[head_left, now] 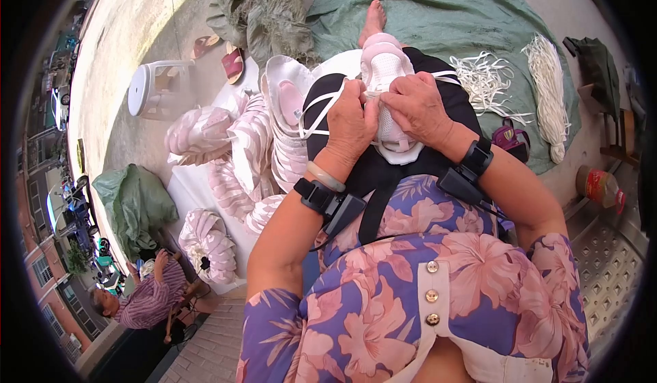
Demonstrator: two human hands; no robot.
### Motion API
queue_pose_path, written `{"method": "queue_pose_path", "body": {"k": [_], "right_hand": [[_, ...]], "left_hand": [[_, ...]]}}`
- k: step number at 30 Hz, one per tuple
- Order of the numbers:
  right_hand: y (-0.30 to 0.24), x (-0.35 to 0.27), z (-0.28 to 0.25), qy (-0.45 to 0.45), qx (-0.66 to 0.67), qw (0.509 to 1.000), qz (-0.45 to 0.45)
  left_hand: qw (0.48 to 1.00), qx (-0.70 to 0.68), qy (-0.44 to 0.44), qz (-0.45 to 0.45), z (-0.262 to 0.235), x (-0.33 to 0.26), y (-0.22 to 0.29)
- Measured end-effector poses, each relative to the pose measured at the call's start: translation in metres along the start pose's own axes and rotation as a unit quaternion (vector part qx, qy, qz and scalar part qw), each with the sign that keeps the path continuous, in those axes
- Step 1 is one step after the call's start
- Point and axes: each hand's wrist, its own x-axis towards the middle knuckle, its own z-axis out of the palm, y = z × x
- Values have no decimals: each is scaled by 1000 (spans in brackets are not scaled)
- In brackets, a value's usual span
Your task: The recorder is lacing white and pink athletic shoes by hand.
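Observation:
A pink and white sneaker [384,58] rests across my lap, its sole end partly under my hands. A white shoelace [319,112] is threaded at its middle, with one end looping out to the left and another showing at the right. My left hand [350,117] is closed, its thumb and fingers pinching the lace over the shoe's opening. Close beside it, my right hand [419,109] is closed on the lace too, fingers curled and knuckles up. The exact pinch point is partly hidden by the fingers.
Stacked pink and white shoes [250,143] stand on a white sheet at my left. Loose white laces [482,78] and a lace hank [547,96] lie on green tarp [438,7] at right. A white stool [161,89], sandals [233,63], a bottle [599,186] and another person [150,291] are around.

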Motion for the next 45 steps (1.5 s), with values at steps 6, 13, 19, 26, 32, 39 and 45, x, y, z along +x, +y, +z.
{"method": "queue_pose_path", "body": {"k": [6, 13, 19, 26, 32, 39, 45], "right_hand": [[5, 0, 4, 3, 0, 1000, 19], [1, 1, 10, -8, -40, 999, 25], [-2, 4, 10, -42, -70, 996, 34], [-7, 6, 18, -62, -119, 989, 66], [-10, 8, 22, -52, -115, 991, 54], [-16, 19, 15, -129, -154, 975, 99], [-5, -19, -52, -104, -128, 986, 6]], "left_hand": [[991, 69, -61, 96, -4, -12, 3], [984, 147, -82, 50, -1, -12, 6], [989, 106, -98, 25, 0, -4, -1], [991, 24, -127, 27, -4, 1, -10], [989, -24, -138, 41, -5, 0, -21], [994, -16, -111, 5, -1, -6, -3], [991, 67, -111, 32, -3, -10, -3]]}}
